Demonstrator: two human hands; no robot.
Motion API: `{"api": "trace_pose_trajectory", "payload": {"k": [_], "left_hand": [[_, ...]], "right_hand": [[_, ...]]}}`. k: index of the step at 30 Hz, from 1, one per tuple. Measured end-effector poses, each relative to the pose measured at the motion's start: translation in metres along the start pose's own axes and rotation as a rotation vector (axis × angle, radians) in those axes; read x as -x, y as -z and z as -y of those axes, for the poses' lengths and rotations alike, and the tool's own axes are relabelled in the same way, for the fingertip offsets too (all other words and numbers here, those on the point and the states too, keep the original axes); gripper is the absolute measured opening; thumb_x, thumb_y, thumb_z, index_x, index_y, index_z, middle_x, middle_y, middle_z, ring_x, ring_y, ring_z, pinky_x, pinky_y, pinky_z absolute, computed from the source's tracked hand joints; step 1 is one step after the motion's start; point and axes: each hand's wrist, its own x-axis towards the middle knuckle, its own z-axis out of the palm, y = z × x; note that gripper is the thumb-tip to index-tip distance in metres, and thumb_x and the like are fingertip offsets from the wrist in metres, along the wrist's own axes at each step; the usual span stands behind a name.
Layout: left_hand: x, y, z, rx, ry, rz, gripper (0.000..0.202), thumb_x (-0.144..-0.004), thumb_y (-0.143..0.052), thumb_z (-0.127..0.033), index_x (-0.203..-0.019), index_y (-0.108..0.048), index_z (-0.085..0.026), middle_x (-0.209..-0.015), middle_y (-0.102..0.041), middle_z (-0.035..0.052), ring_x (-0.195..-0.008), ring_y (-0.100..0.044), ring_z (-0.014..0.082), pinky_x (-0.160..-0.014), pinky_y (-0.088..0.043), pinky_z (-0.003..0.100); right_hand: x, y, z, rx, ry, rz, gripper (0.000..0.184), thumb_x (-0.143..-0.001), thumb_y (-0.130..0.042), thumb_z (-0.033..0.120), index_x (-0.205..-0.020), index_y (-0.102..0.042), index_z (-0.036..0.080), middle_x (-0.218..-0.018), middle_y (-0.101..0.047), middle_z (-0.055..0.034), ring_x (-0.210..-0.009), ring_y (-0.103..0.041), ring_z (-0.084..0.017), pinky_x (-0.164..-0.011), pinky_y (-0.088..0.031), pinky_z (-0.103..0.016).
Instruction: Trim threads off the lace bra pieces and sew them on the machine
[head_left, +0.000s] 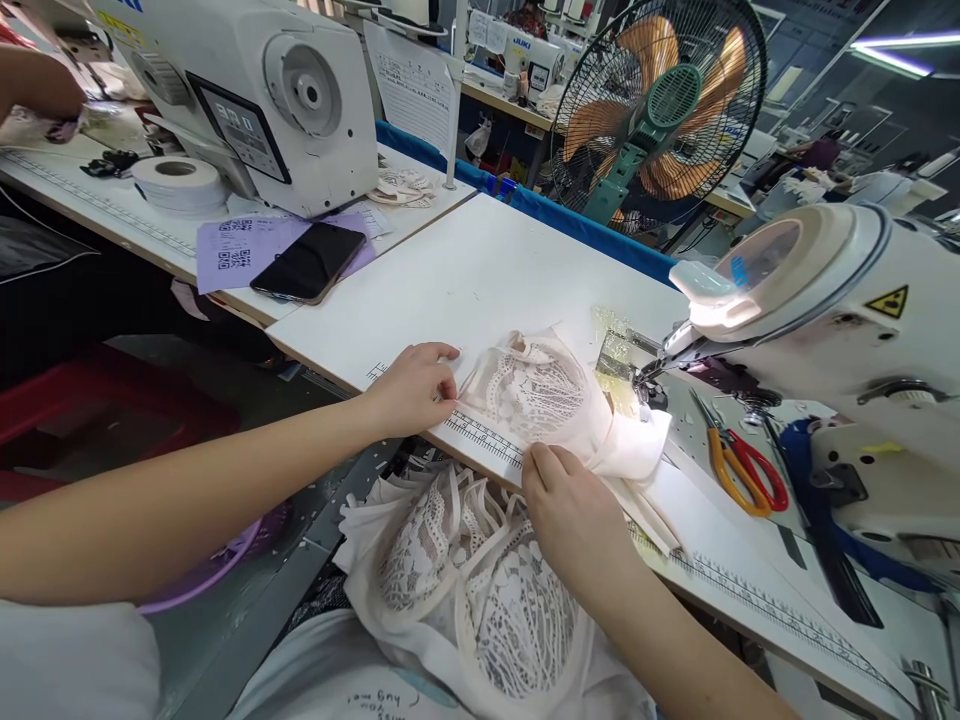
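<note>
A cream lace bra (536,385) lies on the white sewing table beside the needle area of the sewing machine (802,300). My left hand (414,392) pinches its left tip between thumb and fingers, with the index finger stretched out above. At the table's front edge, my right hand (574,515) has its fingers closed on the near edge of the same bra; the fingertips are partly hidden. A second lace bra (521,620) rests on my lap below the table edge.
Orange-and-red-handled snips (742,470) lie right of the needle area. A phone (309,262) sits on purple paper (225,250) at the left. Beyond are another sewing machine (255,90), a tape roll (178,185) and a large fan (660,110). A printed ruler (480,435) runs along the table edge.
</note>
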Motion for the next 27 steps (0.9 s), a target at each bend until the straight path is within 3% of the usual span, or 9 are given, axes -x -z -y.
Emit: {"api": "trace_pose_trajectory", "payload": {"k": [17, 27], "left_hand": [[-0.0011, -0.0058, 0.0037, 0.001, -0.003, -0.037, 0.01, -0.065, -0.051, -0.024, -0.064, -0.061, -0.019, -0.126, -0.05, 0.0106, -0.123, -0.043, 0.0292, -0.104, -0.036, 0.045], [-0.0001, -0.0013, 0.0001, -0.008, -0.002, -0.022, 0.013, -0.067, -0.049, -0.028, -0.065, -0.059, -0.02, -0.128, -0.049, 0.0116, -0.123, -0.043, 0.0298, -0.104, -0.037, 0.046]], "right_hand": [[0.0004, -0.0018, -0.0011, -0.043, -0.025, -0.097, 0.025, -0.066, -0.05, -0.004, -0.078, -0.066, 0.012, -0.082, -0.063, -0.0121, -0.073, -0.057, -0.023, -0.055, -0.053, -0.03], [0.0004, -0.0015, -0.0009, -0.057, -0.033, -0.054, 0.025, -0.071, -0.048, -0.004, -0.078, -0.065, 0.012, -0.083, -0.061, -0.0133, -0.074, -0.057, -0.024, -0.053, -0.052, -0.031]]}}
